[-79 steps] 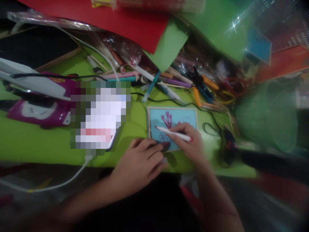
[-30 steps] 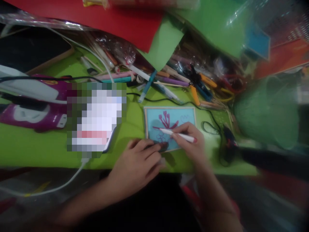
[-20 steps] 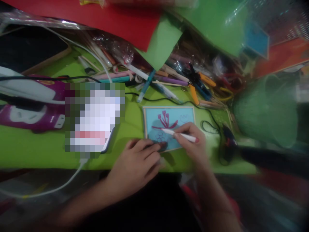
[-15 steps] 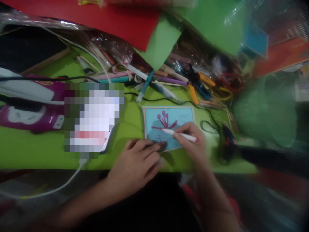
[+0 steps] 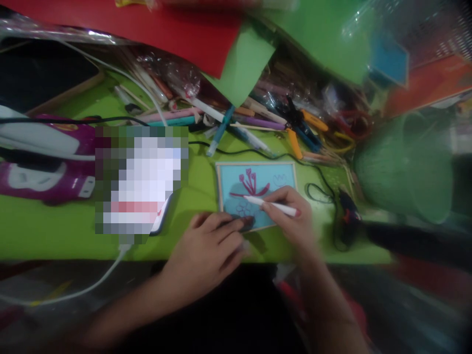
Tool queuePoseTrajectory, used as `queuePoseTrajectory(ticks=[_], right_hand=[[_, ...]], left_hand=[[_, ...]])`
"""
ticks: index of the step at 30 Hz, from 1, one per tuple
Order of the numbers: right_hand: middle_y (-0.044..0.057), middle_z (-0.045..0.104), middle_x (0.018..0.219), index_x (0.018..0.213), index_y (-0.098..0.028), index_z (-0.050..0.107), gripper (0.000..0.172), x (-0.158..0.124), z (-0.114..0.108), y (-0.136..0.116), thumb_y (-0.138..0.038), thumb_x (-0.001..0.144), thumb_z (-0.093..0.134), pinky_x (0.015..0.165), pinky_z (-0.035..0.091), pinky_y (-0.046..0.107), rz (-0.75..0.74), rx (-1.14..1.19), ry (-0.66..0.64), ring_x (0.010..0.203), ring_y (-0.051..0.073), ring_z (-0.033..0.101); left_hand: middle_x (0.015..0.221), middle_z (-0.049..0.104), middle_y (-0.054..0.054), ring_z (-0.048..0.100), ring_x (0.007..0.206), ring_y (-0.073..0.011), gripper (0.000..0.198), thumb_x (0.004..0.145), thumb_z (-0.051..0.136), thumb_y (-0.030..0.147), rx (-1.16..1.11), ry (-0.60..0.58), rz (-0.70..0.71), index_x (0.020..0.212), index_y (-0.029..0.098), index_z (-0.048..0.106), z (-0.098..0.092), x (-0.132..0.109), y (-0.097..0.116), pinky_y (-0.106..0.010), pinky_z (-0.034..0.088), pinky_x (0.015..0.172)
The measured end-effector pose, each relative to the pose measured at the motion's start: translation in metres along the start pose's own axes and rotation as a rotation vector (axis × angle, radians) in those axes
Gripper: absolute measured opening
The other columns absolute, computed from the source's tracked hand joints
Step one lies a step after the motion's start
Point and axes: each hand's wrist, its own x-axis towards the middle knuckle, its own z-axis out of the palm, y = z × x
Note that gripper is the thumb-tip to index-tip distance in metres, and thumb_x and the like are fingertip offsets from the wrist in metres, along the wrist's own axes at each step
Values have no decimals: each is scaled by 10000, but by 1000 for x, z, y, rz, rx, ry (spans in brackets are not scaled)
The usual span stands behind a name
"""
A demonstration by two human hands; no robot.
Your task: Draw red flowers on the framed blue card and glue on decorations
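A small light-blue card [image 5: 254, 179] with a wooden border lies on the green table [image 5: 47, 226], with pink flower shapes drawn on it. My right hand [image 5: 291, 219] is closed on a white pen [image 5: 271, 205] whose tip rests on the card near its lower middle. My left hand [image 5: 208, 253] lies with fingers stretched out, its fingertips pressing the card's near left corner.
A heap of pens, markers and orange-handled pliers [image 5: 258, 123] lies behind the card. Red paper [image 5: 165, 29] and green paper [image 5: 243, 64] lie at the back. A pixelated phone with a white cable [image 5: 142, 179] lies left, a green cup-like object [image 5: 405, 167] right, a black cord [image 5: 320, 191] beside the card.
The pen tip has slid slightly right and down across the card, and more pink lines show on it. My left hand has stayed on the card's corner.
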Motion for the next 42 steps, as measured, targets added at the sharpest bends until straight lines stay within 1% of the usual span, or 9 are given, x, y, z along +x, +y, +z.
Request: queuePoseTrajectory(ticks=[3, 9, 15, 23, 29, 37, 42], right_hand=[[-13, 712, 729, 811, -233, 709, 78, 0, 1, 0, -288, 812, 765, 550, 456, 257, 6, 1, -10, 640, 145, 611], [-23, 678, 674, 784, -230, 707, 82, -2, -1, 3, -288, 806, 761, 517, 411, 248, 41, 5, 38, 586, 133, 559], [-25, 653, 640, 765, -232, 694, 95, -3, -4, 7, -284, 794, 768, 505, 401, 252, 61, 25, 90, 562, 136, 535], [-24, 659, 646, 776, -237, 694, 110, -5, -7, 13, -306, 797, 777, 508, 400, 260, 48, 51, 133, 564, 140, 548], [-26, 663, 644, 772, -236, 694, 100, -4, -8, 16, -295, 798, 771, 508, 407, 258, 26, 81, 123, 561, 137, 550], [-24, 659, 643, 774, -232, 701, 106, -4, -7, 13, -299, 796, 780, 506, 385, 254, 52, 70, 90, 560, 135, 542], [-26, 671, 665, 787, -231, 705, 104, -3, -5, 11, -296, 808, 783, 518, 402, 244, 52, 69, 75, 572, 128, 554]], left_hand=[[1172, 807, -5, 634, 1065, -271, 171, 1033, 555, 273, 3, -2, 3, 949, 215, 692, 0, 0, 0, -433, 392, 856], [1200, 802, 4, 636, 1074, -270, 154, 1021, 571, 268, -9, -2, -1, 947, 211, 693, 0, 0, -1, -434, 396, 857], [1231, 794, 4, 648, 1081, -262, 115, 999, 606, 250, -13, -31, -9, 957, 213, 707, -1, 0, 0, -435, 397, 855], [1282, 778, 15, 642, 1090, -268, 165, 1036, 561, 278, -22, -28, -3, 963, 215, 696, 1, 0, -1, -434, 388, 869], [1300, 770, 30, 629, 1104, -269, 138, 1029, 567, 267, -29, -38, -6, 988, 223, 692, 0, 0, -1, -435, 381, 871], [1282, 776, 16, 628, 1104, -269, 142, 1026, 562, 266, -24, -39, 1, 983, 221, 690, 0, -1, -1, -437, 382, 874], [1268, 780, 21, 627, 1109, -270, 145, 1030, 568, 275, -23, -28, 1, 974, 221, 690, 2, -1, -1, -439, 382, 873]])
